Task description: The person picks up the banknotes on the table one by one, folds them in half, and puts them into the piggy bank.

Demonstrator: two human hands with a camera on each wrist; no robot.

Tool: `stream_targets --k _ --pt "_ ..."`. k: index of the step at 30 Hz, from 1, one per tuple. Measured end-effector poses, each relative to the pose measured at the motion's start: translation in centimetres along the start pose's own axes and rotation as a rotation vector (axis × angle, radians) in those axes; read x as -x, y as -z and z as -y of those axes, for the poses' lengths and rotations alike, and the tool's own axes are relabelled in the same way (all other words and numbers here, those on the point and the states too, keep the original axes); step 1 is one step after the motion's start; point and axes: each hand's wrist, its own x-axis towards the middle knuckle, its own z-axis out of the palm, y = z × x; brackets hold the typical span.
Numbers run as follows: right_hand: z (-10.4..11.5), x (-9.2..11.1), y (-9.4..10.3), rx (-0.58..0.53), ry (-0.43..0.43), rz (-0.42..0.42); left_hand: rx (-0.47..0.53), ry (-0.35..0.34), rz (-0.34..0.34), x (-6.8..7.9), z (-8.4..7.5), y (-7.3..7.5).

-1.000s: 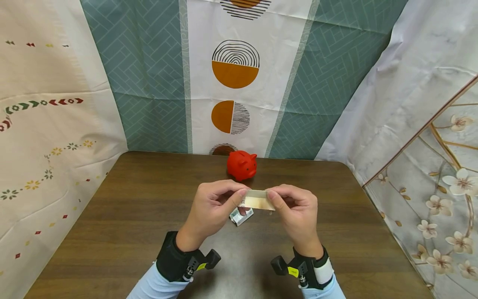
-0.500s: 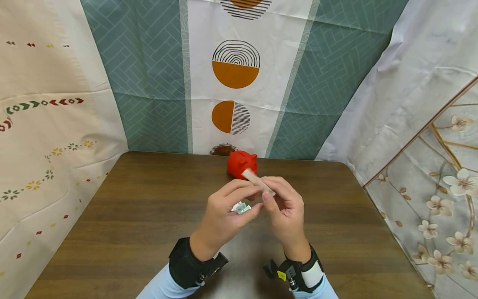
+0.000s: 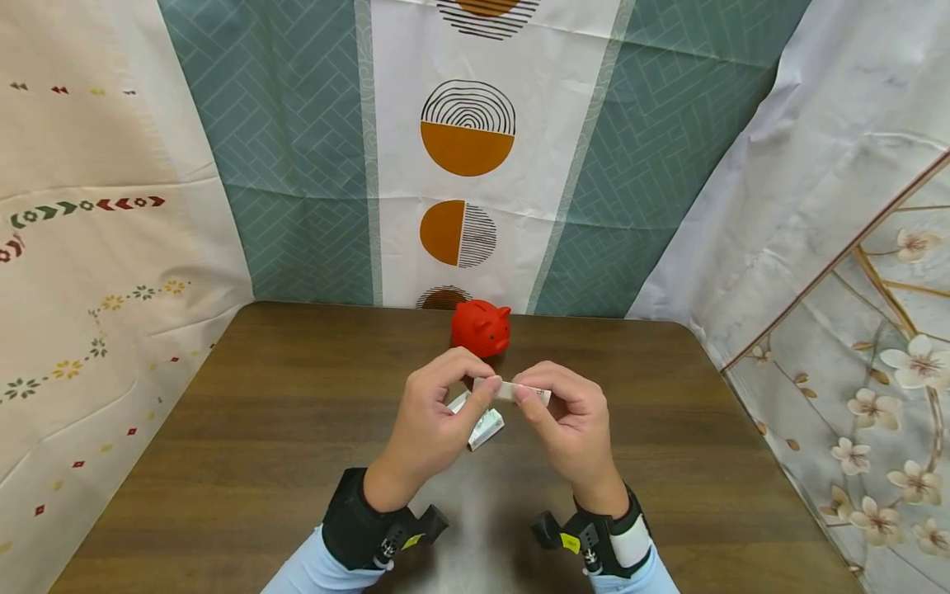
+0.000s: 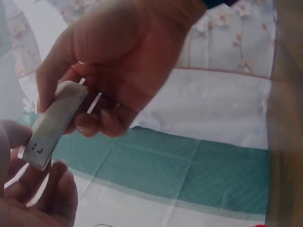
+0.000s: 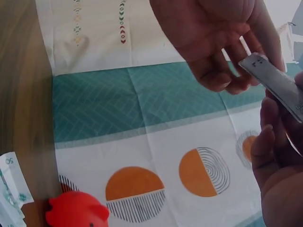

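Between my two hands, above the table, is a narrow folded banknote [image 3: 508, 391], pale and strip-shaped. My left hand [image 3: 430, 421] pinches its left end between thumb and fingers. The right hand [image 3: 571, 425] pinches the other end the same way. Small dark marks show on the flat face of the folded banknote [image 4: 52, 120] in the left wrist view. Beneath my left hand a second, green-and-white banknote [image 3: 486, 428] lies creased on the table, partly covered by the fingers; the right wrist view shows "50" on this green banknote [image 5: 14, 182].
A red piggy bank [image 3: 481, 327] stands near the back edge of the brown wooden table [image 3: 312, 388], just beyond my hands. Patterned cloths hang behind the table and at both sides. A black camera strap [image 3: 356, 520] is round each wrist.
The banknote was held wide and flat; it is now a narrower folded strip. Half a second ago it slanted up from the right hand, left fingers loosened; now both hands pinch it nearly level.
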Motion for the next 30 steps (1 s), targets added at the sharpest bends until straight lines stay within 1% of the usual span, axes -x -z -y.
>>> stream_targets --k 3,8,11,16,23,30 --pt "-0.03 -0.09 -0.11 -0.021 0.007 0.008 0.048 0.043 0.06 0.18 -0.05 0.14" --pt "-0.07 -0.14 -0.23 -0.031 0.007 0.031 0.072 0.045 0.097 0.15 -0.23 0.18" --pt "0.05 -0.2 -0.34 -0.005 0.031 0.027 0.086 0.034 0.099 0.14 -0.25 0.22" --pt "0.29 -0.39 -0.61 0.027 0.098 -0.02 0.121 0.016 0.094 0.07 -0.28 0.14" --pt "0.16 -0.34 -0.74 0.011 0.08 -0.029 0.127 0.01 0.057 0.0 -0.54 0.33" --pt "-0.11 -0.13 -0.74 0.009 0.084 -0.068 0.151 0.017 0.039 0.03 -0.54 0.44"
